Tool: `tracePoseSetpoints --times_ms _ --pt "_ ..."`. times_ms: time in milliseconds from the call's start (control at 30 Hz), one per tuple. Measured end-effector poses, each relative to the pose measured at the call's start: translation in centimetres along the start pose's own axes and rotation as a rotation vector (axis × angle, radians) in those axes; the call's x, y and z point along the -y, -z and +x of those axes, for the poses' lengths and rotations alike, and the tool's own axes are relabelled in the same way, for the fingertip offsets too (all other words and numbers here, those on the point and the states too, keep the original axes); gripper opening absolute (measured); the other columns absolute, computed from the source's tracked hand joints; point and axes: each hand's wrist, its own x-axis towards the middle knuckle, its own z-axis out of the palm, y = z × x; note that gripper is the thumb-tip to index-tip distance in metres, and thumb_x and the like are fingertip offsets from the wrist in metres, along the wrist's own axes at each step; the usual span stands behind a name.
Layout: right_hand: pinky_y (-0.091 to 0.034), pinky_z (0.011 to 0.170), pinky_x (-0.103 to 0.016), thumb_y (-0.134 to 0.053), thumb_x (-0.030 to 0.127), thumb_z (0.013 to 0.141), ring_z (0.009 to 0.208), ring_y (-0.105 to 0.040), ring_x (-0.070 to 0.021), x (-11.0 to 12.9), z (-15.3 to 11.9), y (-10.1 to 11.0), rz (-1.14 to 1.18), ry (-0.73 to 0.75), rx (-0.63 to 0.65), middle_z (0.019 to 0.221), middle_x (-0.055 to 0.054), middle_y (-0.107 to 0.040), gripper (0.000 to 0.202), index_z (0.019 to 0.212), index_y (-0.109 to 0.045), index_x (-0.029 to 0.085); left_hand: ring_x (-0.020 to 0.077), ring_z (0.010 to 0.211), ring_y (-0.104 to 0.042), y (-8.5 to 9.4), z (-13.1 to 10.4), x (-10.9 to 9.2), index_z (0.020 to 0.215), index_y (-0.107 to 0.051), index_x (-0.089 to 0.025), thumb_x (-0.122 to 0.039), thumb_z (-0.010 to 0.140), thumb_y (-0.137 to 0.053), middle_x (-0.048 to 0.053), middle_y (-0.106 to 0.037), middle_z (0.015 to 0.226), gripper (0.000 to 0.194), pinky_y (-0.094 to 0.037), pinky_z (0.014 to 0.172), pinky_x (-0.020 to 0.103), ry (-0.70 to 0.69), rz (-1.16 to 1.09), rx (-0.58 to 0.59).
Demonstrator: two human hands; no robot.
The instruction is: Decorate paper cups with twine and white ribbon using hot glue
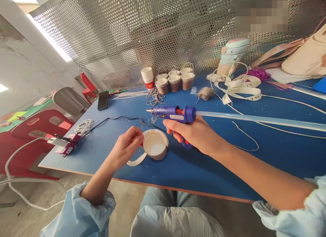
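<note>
My right hand (195, 133) is wrapped round the handle of a blue glue gun (173, 114), its nozzle pointing left above the table. A long clear glue stick (254, 118) runs out of its rear to the right. Below the nozzle stands a small round cup (156, 151) with a lettered ribbon (137, 161) at its rim and trailing at its left side. The closed fingers of my left hand (129, 145) pinch at the cup's left rim, where the ribbon passes; the fingertips partly hide what they hold.
Behind stand several small twine baskets (174, 83), stacked paper cups (147, 78), a twine ball (205, 93) and a bottle (233, 55). At left lie a phone (103, 100) and power strip (68, 147). A black cord (122, 117) crosses the blue table (216, 175).
</note>
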Motion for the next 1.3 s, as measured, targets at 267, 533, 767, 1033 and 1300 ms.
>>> tracePoseSetpoints --times_ms 267,533,767,1033,1300 --pt "-0.035 0.049 -0.025 -0.057 0.047 0.084 0.048 -0.049 -0.0110 -2.5 0.9 -0.4 0.037 0.008 -0.080 0.049 0.004 -0.053 0.034 0.066 -0.059 0.019 0.0125 0.064 -0.058 -0.9 0.5 -0.7 0.102 -0.060 -0.019 -0.035 0.082 -0.059 -0.004 -0.059 0.068 0.026 -0.050 0.062 0.025 0.110 -0.132 -0.086" --pt "-0.038 0.057 -0.029 -0.063 0.047 0.075 0.059 -0.050 -0.0150 -4.2 0.5 -2.1 0.002 0.039 -0.159 0.061 0.003 -0.055 0.028 0.071 -0.054 0.021 0.0127 0.063 -0.057 -1.0 -0.2 -1.8 0.080 -0.063 -0.018 -0.038 0.078 -0.062 -0.002 -0.063 0.068 0.020 -0.044 0.060 0.024 0.136 0.040 -0.134" --pt "-0.038 0.059 -0.030 -0.061 0.046 0.076 0.064 -0.049 -0.0168 -5.6 0.1 -3.6 -0.012 0.090 -0.096 0.070 0.004 -0.053 0.028 0.078 -0.045 0.024 0.0124 0.065 -0.051 -2.1 -0.3 -1.8 0.071 -0.060 -0.018 -0.036 0.074 -0.060 -0.002 -0.060 0.067 0.019 -0.039 0.061 0.024 0.124 0.173 -0.271" --pt "-0.037 0.062 -0.031 -0.062 0.035 0.076 0.066 -0.052 -0.0177 -5.1 -0.7 -3.8 -0.020 0.108 -0.109 0.071 0.003 -0.055 0.021 0.078 -0.043 0.024 0.0129 0.059 -0.048 -3.1 0.0 -1.8 0.066 -0.058 -0.019 -0.038 0.068 -0.058 -0.003 -0.058 0.061 0.019 -0.038 0.057 0.024 0.167 0.181 -0.353" --pt "-0.038 0.063 -0.030 -0.063 0.031 0.078 0.068 -0.053 -0.0183 -4.6 -1.2 -3.8 -0.040 0.139 -0.095 0.070 0.002 -0.056 0.022 0.076 -0.042 0.025 0.0126 0.056 -0.051 -3.3 -0.5 -2.0 0.066 -0.060 -0.020 -0.032 0.073 -0.057 -0.004 -0.060 0.057 0.014 -0.038 0.055 0.022 0.072 0.413 -0.398"
